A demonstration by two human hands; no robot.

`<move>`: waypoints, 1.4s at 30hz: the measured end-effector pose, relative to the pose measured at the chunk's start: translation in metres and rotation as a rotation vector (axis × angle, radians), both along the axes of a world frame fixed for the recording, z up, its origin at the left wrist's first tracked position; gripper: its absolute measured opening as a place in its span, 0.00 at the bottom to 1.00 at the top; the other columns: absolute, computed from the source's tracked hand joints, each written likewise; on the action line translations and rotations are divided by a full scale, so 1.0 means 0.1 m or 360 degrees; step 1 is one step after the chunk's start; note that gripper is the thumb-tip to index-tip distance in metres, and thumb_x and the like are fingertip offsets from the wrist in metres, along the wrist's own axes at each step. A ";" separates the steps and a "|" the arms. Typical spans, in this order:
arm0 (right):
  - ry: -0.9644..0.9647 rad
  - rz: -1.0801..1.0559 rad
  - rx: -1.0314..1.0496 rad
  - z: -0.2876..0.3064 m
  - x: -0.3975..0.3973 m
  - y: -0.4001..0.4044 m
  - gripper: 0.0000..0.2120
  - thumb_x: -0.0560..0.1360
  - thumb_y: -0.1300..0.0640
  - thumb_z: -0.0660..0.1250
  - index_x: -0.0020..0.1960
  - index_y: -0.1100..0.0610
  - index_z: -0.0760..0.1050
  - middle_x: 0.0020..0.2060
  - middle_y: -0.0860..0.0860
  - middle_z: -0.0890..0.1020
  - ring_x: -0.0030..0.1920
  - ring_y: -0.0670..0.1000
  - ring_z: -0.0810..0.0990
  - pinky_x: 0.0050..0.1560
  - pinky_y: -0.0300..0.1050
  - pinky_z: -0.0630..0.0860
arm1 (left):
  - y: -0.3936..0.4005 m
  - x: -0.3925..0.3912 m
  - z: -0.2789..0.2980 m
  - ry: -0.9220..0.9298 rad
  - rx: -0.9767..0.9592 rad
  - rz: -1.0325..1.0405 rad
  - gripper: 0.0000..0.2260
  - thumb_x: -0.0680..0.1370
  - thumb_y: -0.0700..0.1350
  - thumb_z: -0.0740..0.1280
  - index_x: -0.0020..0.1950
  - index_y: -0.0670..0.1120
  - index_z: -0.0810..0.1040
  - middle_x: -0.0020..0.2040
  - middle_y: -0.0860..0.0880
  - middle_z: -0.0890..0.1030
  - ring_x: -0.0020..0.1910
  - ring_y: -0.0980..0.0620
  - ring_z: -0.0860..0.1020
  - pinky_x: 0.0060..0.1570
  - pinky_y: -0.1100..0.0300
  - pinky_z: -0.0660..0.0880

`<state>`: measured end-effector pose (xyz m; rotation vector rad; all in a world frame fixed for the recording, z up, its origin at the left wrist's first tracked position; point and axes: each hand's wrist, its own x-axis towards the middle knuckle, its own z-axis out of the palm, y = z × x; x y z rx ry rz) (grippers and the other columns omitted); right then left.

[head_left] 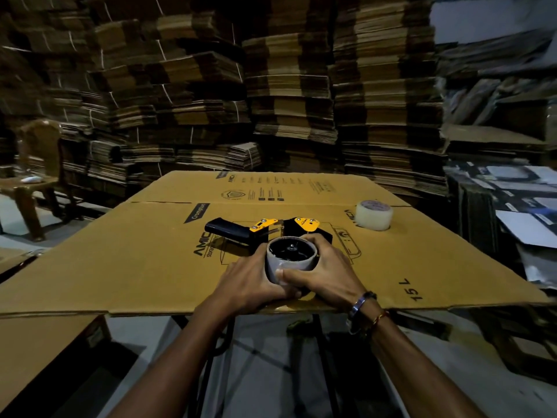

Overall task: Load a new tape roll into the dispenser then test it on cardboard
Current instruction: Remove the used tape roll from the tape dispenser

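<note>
A black and yellow tape dispenser (262, 226) lies flat on a large printed cardboard sheet (135, 251), its black handle pointing left. On its hub sits a grey cardboard core (291, 262) with the black spindle showing inside. My left hand (250, 282) wraps the core's left side, and my right hand (325, 270) wraps its right side, thumb across the front. A full roll of clear tape (373, 215) stands apart on the cardboard at the right rear.
Tall stacks of flattened cartons (271, 86) wall in the back and sides. A brown chair (33, 176) stands at the left. Another flat box (45, 351) lies low at the left front. Black metal legs show below the cardboard's near edge.
</note>
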<state>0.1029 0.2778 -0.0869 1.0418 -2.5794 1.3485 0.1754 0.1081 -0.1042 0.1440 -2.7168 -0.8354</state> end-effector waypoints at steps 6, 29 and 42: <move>0.0003 -0.0045 0.0016 -0.01 0.02 -0.02 0.40 0.55 0.29 0.71 0.62 0.44 0.70 0.55 0.42 0.82 0.54 0.46 0.81 0.54 0.47 0.80 | 0.01 0.04 0.00 -0.0011 0.0027 0.0000 0.45 0.60 0.74 0.69 0.73 0.58 0.63 0.63 0.55 0.79 0.59 0.49 0.79 0.57 0.48 0.77; 0.0134 0.0019 0.0139 0.05 -0.06 -0.01 0.35 0.64 0.38 0.79 0.66 0.48 0.71 0.59 0.44 0.81 0.57 0.47 0.80 0.57 0.42 0.76 | 0.19 0.02 -0.02 0.0054 0.0049 0.0217 0.42 0.59 0.70 0.68 0.70 0.58 0.62 0.55 0.52 0.82 0.51 0.45 0.81 0.49 0.48 0.79; 0.0273 -0.0001 0.0050 -0.01 0.00 -0.07 0.39 0.63 0.35 0.78 0.67 0.48 0.68 0.59 0.44 0.80 0.57 0.46 0.80 0.57 0.41 0.77 | 0.19 0.06 -0.01 0.0058 0.0172 0.0199 0.42 0.61 0.67 0.69 0.72 0.59 0.60 0.59 0.51 0.82 0.56 0.43 0.80 0.53 0.48 0.78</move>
